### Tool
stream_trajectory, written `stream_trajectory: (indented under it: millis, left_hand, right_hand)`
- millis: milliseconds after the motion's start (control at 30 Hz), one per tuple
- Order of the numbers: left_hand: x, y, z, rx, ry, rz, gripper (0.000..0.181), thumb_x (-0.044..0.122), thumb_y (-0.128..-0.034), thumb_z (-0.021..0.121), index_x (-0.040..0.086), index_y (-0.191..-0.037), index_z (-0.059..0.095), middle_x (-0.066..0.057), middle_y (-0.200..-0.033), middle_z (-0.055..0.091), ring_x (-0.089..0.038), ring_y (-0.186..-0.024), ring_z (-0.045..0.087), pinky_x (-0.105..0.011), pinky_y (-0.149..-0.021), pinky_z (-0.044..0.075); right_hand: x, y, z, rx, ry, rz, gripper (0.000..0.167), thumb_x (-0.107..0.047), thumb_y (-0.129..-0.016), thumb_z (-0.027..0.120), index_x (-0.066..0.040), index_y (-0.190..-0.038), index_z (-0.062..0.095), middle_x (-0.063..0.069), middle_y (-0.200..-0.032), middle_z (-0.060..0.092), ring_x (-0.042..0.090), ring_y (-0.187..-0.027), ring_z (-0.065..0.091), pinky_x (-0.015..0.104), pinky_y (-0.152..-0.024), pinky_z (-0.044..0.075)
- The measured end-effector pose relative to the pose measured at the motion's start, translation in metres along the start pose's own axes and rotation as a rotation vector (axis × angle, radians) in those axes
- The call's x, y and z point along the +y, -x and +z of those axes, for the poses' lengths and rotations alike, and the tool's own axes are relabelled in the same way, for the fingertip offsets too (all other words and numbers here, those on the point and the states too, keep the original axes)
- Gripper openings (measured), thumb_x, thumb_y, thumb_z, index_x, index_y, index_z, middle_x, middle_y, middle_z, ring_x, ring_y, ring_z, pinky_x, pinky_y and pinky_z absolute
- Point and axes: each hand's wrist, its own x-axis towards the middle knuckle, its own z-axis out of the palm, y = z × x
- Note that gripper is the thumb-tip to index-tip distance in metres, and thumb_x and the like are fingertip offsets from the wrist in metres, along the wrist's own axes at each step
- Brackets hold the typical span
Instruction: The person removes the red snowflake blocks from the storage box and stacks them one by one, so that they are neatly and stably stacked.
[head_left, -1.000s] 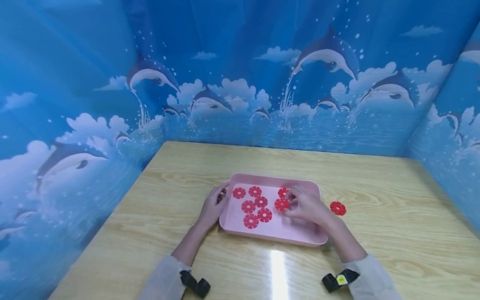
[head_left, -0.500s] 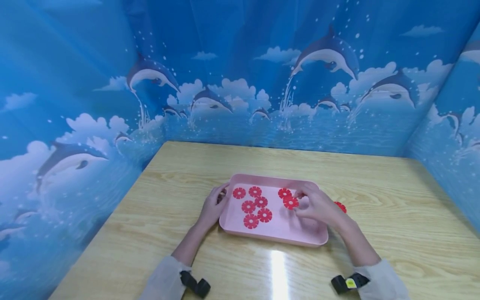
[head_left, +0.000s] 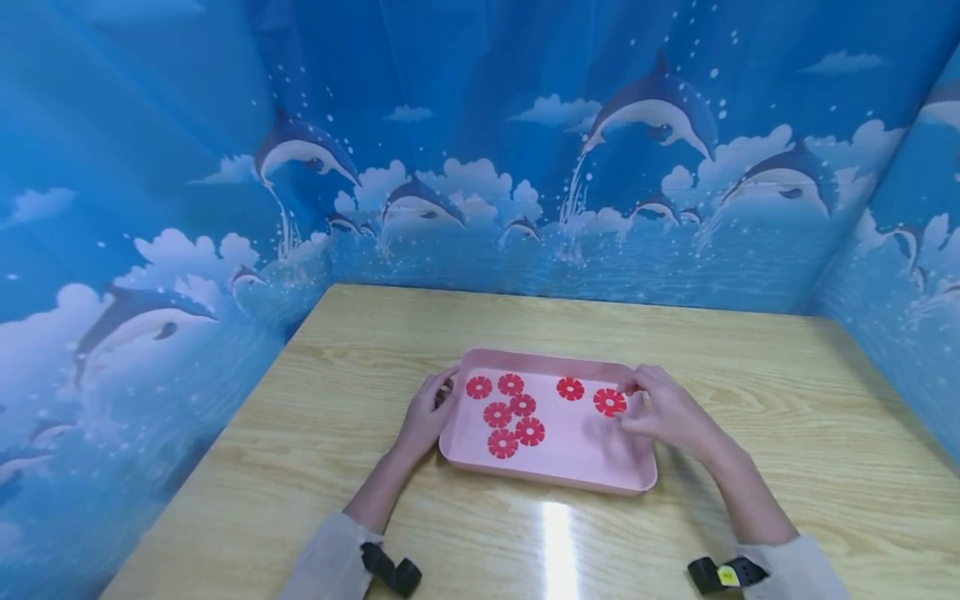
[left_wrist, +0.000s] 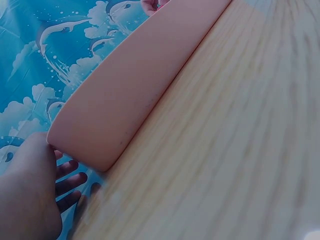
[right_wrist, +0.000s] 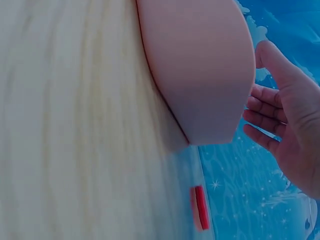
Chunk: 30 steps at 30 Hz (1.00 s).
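Note:
The left hand [head_left: 427,410] rests against the left end of a pink tray [head_left: 547,477], its thumb touching the tray's edge near a corner in the left wrist view and its other fingers loosely bent beside the outer wall. Over the right part of the tray, the right hand [head_left: 666,410] pinches a red notched disc [head_left: 610,402] by its right edge between thumb and fingers. A second red disc [head_left: 570,388] lies flat to its left, apart from it. The right wrist view shows that hand [right_wrist: 295,117] beyond the tray wall [right_wrist: 205,75]; its pinched disc is hidden there.
Several more red discs [head_left: 522,405] lie in the tray's left half. One red piece [right_wrist: 200,207] is beside the tray in the right wrist view. A wooden table [head_left: 375,333] bears the tray, and a blue dolphin-print curtain [head_left: 480,233] stands behind it.
The right hand has moved right with the pinched disc, away from the disc lying beside it. It now covers the spot where a disc showed on the table. The left hand has stayed put.

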Motion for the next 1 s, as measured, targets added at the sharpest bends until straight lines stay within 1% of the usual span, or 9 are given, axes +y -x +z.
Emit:
stream_trajectory:
  millis: [100, 333, 433, 567, 767, 1000]
  left_hand:
    - [-0.001, 0.000, 0.001, -0.001, -0.001, 0.002, 0.041, -0.002, -0.0858, 0.055, 0.002, -0.126, 0.053, -0.011, -0.099, 0.054, -0.023, -0.084, 0.056, -0.036, -0.076, 0.049]
    - [0.000, 0.000, 0.001, -0.001, 0.004, -0.004, 0.041, -0.002, -0.0856, 0.055, 0.002, -0.126, 0.053, -0.011, -0.099, 0.054, -0.022, -0.084, 0.055, -0.036, -0.076, 0.048]
    - [0.000, 0.000, 0.000, -0.003, 0.004, -0.011, 0.041, -0.002, -0.0860, 0.054, 0.002, -0.127, 0.052, -0.011, -0.100, 0.054, -0.022, -0.084, 0.055, -0.036, -0.077, 0.048]
    - [0.001, 0.000, 0.000, -0.003, 0.004, -0.017, 0.041, -0.002, -0.0862, 0.054, 0.003, -0.127, 0.052, -0.010, -0.100, 0.054, -0.022, -0.084, 0.055, -0.035, -0.076, 0.048]
    - [-0.001, 0.000, 0.000, -0.005, 0.012, -0.007, 0.041, -0.003, -0.0858, 0.054, 0.002, -0.127, 0.052, -0.011, -0.099, 0.054, -0.022, -0.084, 0.055, -0.035, -0.076, 0.048]
    - [-0.002, 0.000, 0.000, -0.003, 0.011, 0.001, 0.041, -0.003, -0.0858, 0.054, 0.001, -0.126, 0.052, -0.011, -0.099, 0.054, -0.023, -0.084, 0.055, -0.035, -0.076, 0.048]
  right_hand:
    - [0.005, 0.004, -0.004, 0.013, 0.006, 0.014, 0.034, -0.011, -0.066, 0.075, -0.004, -0.094, 0.057, 0.003, -0.091, 0.053, 0.024, -0.090, 0.049, 0.042, -0.074, 0.048]
    - [0.017, 0.016, -0.017, 0.017, 0.006, 0.096, 0.038, -0.012, -0.069, 0.077, -0.003, -0.099, 0.057, 0.008, -0.097, 0.053, 0.030, -0.092, 0.049, 0.042, -0.068, 0.050]
    - [0.023, 0.021, -0.022, 0.039, 0.018, 0.094, 0.039, -0.011, -0.068, 0.078, -0.002, -0.099, 0.057, 0.008, -0.096, 0.053, 0.031, -0.092, 0.049, 0.048, -0.073, 0.048]
    - [0.032, 0.025, -0.027, 0.085, 0.028, 0.070, 0.036, -0.008, -0.067, 0.078, -0.001, -0.097, 0.058, 0.009, -0.094, 0.054, 0.032, -0.089, 0.050, 0.051, -0.075, 0.045]
    - [0.044, 0.031, -0.030, 0.139, 0.029, 0.047, 0.032, -0.004, -0.067, 0.075, -0.001, -0.094, 0.059, 0.010, -0.091, 0.056, 0.030, -0.087, 0.051, 0.050, -0.074, 0.043]
    - [0.060, 0.040, -0.033, 0.145, 0.008, 0.072, 0.032, -0.004, -0.068, 0.074, 0.001, -0.096, 0.059, 0.010, -0.092, 0.055, 0.031, -0.089, 0.051, 0.047, -0.075, 0.042]
